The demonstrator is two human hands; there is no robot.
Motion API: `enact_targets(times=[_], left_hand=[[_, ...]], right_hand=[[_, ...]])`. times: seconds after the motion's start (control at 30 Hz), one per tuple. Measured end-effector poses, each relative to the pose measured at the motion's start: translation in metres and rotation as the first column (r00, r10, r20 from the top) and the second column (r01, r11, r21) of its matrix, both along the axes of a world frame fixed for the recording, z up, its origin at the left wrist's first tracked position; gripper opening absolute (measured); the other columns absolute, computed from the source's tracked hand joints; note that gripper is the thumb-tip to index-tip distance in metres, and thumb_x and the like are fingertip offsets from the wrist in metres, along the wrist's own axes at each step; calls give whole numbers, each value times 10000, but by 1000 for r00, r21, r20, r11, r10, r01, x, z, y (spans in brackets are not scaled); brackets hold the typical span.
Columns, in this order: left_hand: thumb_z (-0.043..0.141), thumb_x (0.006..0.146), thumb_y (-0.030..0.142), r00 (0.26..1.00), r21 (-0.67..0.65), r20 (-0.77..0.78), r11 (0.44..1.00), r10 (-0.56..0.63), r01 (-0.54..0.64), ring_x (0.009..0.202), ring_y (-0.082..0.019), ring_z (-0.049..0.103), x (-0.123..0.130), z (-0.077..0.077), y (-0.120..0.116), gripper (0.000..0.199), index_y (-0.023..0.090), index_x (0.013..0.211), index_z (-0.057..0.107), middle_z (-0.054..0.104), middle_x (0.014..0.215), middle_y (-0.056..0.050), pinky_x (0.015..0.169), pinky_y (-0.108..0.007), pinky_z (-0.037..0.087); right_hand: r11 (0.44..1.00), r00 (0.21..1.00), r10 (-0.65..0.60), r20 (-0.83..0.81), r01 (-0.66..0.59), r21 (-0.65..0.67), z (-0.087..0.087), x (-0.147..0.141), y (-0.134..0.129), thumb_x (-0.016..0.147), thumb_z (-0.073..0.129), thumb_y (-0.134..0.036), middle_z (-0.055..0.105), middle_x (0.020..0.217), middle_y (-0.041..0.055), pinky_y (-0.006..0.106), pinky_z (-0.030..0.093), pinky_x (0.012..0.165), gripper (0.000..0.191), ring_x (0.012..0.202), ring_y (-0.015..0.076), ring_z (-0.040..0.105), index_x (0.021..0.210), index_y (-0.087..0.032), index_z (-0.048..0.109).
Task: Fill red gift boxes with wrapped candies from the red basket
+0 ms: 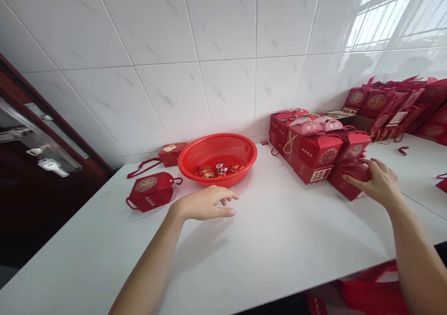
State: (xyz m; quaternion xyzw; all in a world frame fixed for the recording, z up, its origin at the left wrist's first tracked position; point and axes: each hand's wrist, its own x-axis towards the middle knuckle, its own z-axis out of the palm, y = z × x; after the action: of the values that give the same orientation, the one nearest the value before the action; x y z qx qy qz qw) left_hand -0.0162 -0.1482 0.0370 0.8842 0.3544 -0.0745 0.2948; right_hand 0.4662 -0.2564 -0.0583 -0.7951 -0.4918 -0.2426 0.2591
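Note:
My right hand (379, 182) is on a red gift box (347, 181) at the front right of a stack, with the thumb on its near side and the fingers over its top. That box stands against the neighbouring red boxes (317, 151), which have gold print and cord handles. Over the white table, my left hand (206, 204) hovers with its fingers loosely apart and nothing in them. Just behind it is a red plastic basket (218, 140) with several wrapped sweets (221, 169) at the bottom.
To the left, a red gift box (152, 191) lies on the table, and another red box (172, 153) with a ribbon sits by the tiled wall (167, 91). More red boxes (380, 98) are piled at the far right. A red bag (373, 294) shows below the table edge.

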Motion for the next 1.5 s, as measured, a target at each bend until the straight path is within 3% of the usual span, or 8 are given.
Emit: enact_targets(times=[0.17,0.33,0.53,0.7,0.9,1.1,1.37,1.5], left_hand=[[592,877,455,999,-14,-1,999,-35,35,1168,-243,603,4,2,-1,507,223,1328,604,639,1319,-77,909,-291,459],[611,879,464,997,-52,-20,996,-78,77,1150,-234,616,15,10,3,531,217,1349,582,640,1311,-89,886,-296,469],[581,898,467,988,91,-129,991,-87,99,1171,-225,596,13,55,13,478,247,1322,599,637,1323,-47,883,-282,455],[576,867,404,968,252,-159,956,193,-149,983,-206,658,-48,78,31,318,232,1107,692,710,1149,-40,788,-258,465],[690,743,473,785,575,-183,712,592,-403,999,-335,646,-105,26,50,381,169,972,698,694,1074,-156,793,-357,491],[577,854,403,718,661,-47,561,694,-499,1132,-414,590,-107,-25,51,422,88,1127,648,588,1256,-273,837,-446,492],[346,928,309,653,598,147,459,743,-657,823,-268,655,-137,2,43,353,165,885,666,705,896,-125,649,-323,444],[418,900,413,628,346,299,532,718,-773,522,-161,529,-147,23,19,327,183,835,640,550,540,-7,509,-256,383]], right_hand=[[963,996,90,4,-88,255,16,-37,6,831,505,-648,622,1225,241,510,405,891,551,1142,383,565,1093,-186,651],[732,908,379,178,-412,543,35,-110,23,856,655,-502,624,667,39,354,473,698,291,652,207,582,731,-240,629],[560,623,770,133,-762,326,26,-201,44,901,591,-259,588,682,6,297,439,642,247,649,158,558,666,-226,523],[437,447,894,-8,-869,230,-1,-230,41,931,548,-217,570,675,-2,308,432,620,225,615,151,530,711,-232,504],[411,387,910,-150,-891,195,-10,-233,31,954,544,-269,581,669,5,344,437,619,224,599,160,521,735,-237,503],[388,370,921,-124,-899,202,-14,-236,31,948,555,-235,566,658,-7,339,436,619,212,591,161,512,749,-240,483],[412,375,901,-216,-897,161,-18,-235,32,960,529,-279,593,663,13,332,460,592,238,601,172,543,725,-238,513],[416,352,875,-332,-898,146,-17,-243,32,959,532,-337,637,753,35,334,507,597,143,685,197,616,877,-247,607]])
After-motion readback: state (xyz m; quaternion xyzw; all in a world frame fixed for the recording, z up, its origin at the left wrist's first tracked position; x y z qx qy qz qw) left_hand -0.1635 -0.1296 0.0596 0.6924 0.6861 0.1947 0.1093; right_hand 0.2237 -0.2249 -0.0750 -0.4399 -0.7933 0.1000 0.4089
